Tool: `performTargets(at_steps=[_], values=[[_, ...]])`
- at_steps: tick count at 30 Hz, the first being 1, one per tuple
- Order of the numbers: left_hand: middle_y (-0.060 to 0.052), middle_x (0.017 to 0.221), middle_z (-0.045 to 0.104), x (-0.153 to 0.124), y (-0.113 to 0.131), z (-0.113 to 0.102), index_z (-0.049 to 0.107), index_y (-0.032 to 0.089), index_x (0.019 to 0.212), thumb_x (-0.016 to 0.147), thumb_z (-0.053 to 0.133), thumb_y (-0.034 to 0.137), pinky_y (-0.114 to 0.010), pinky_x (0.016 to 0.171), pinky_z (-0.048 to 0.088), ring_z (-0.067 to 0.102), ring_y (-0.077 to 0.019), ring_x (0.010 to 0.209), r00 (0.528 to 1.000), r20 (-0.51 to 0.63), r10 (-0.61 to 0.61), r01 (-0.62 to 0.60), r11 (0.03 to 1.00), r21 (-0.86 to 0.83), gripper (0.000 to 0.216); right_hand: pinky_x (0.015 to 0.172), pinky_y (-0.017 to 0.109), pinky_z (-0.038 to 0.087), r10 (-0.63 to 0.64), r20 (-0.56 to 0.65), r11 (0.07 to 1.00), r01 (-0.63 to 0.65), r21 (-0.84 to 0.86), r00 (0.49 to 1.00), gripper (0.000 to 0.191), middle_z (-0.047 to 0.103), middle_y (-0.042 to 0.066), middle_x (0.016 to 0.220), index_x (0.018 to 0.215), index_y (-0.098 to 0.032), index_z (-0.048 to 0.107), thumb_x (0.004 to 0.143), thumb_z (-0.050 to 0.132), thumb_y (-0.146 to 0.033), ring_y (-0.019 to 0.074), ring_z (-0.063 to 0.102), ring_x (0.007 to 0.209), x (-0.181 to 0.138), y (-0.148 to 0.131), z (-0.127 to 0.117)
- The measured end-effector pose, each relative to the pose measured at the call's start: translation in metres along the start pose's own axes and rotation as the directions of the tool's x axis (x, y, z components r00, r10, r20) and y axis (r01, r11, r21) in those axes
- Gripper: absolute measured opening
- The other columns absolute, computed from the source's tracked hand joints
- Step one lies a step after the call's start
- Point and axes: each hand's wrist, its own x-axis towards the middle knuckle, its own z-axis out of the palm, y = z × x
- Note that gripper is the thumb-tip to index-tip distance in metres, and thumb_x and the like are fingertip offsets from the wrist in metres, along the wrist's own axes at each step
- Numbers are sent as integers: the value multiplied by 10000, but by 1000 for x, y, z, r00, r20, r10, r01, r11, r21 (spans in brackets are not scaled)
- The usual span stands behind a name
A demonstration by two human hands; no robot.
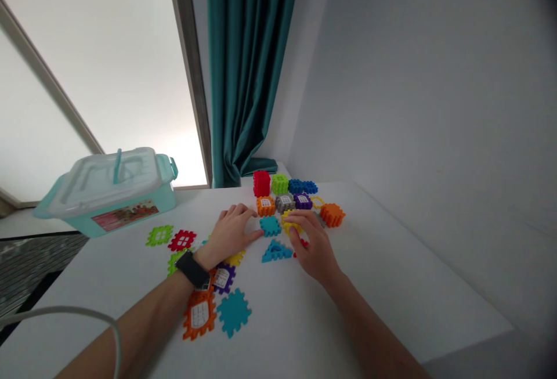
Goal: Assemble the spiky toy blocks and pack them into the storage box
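Observation:
My left hand [234, 233], with a dark watch band at its wrist, lies low over the table with thumb and fingers apart. Its thumb tip comes up to a light-blue square interlocking building piece [270, 226]. Fingers and thumb of my right hand [314, 245] close about a yellow building piece [287, 223], which they partly cover. Below these lies a light-blue triangular piece [277, 251]. A red piece [303, 244] shows only partly beside my right thumb. Just beyond my hands stand stacks of orange [265, 206], grey [285, 202] and purple pieces [302, 201].
Red [261, 184], green [279, 184] and blue stacks [296, 186] form the back row, with an orange stack [332, 215] at right. Loose pieces, including a blue one [234, 312], lie around my left forearm. A lidded turquoise box [117, 193] stands at left; a cable [65, 310] crosses lower left.

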Motion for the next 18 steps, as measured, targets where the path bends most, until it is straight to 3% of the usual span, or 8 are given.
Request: performTargets(at_steps=[11, 18], values=[[-69, 1106, 639, -40, -24, -44, 655, 248, 1071, 884, 570, 330, -461, 950, 424, 582, -281, 1047, 1000, 2, -17, 17, 998, 54, 221, 923, 440, 508, -108, 154, 993, 112, -23, 982, 239, 649, 90, 1068, 1082, -242, 624, 910, 491, -142, 244, 618, 1038, -1, -15, 20], [-56, 1116, 641, -83, -55, -70, 652, 256, 1080, 909, 530, 319, -407, 918, 437, 594, -258, 1029, 998, 35, 55, -57, 996, 70, 219, 901, 442, 487, -189, 331, 979, 205, -16, 925, 189, 685, 78, 1009, 1028, -235, 634, 928, 498, -152, 238, 623, 964, 5, -38, 30]])
